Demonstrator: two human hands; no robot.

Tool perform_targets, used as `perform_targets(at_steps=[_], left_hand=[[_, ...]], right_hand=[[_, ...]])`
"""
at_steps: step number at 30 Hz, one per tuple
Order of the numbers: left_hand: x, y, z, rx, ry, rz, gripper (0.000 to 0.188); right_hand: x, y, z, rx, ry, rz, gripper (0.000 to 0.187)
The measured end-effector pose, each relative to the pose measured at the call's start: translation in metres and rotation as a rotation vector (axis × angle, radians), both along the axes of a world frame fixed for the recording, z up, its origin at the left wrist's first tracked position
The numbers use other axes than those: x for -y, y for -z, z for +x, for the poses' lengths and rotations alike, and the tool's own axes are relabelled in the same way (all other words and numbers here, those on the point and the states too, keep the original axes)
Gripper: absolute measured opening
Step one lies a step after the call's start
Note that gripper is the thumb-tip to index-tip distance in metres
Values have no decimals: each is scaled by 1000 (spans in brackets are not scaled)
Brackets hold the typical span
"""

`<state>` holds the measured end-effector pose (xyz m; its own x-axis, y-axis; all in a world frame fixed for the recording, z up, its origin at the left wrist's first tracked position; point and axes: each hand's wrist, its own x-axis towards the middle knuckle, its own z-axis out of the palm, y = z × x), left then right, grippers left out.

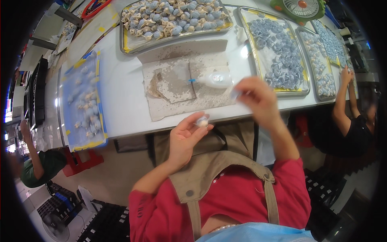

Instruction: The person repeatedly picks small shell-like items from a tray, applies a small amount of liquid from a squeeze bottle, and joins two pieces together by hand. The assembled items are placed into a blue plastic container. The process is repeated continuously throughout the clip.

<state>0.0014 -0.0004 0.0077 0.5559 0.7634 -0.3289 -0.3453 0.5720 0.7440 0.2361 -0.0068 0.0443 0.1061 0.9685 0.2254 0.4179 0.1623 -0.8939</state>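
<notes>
My left hand (186, 136) is raised just off the table's near edge. Its thumb and fingers pinch a small cream and grey-blue figure piece (203, 122). Farther right, my right hand (260, 99) is smeared by motion, its fingers closed on a small grey-blue piece (235, 94) whose exact shape is blurred. Beyond the hands lies a stained cardboard sheet (161, 114) with a raised back flap. On it a white squeeze bottle (217, 80) rests on its side, its blue tip pointing left over a smaller cardboard square (175, 82).
At the back, a metal tray (139, 43) is heaped with cream-and-blue figures. A right-hand tray (264, 56) carries grey-blue cupped shells; another tray (325, 98) stands beyond it. Left is a blue-lined tray (73, 119) of figures. A green fan (300, 6) sits far right. People work at both sides.
</notes>
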Motion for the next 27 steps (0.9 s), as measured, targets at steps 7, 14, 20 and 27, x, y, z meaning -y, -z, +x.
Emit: perform_targets(at_steps=[7,14,20,27], left_hand=[[0,2,-7,102,39,122,46],[-1,-3,-9,-19,-8,199,44],[1,-5,-9,-117,-15,270,38],[-2,-11,-13,-299,29,419,29]], right_hand=[[22,13,-63,-46,-159,37,28],[23,18,-72,65,-112,160,24],[30,12,-79,187,-54,171,17],[25,11,-72,194,-145,241,16]])
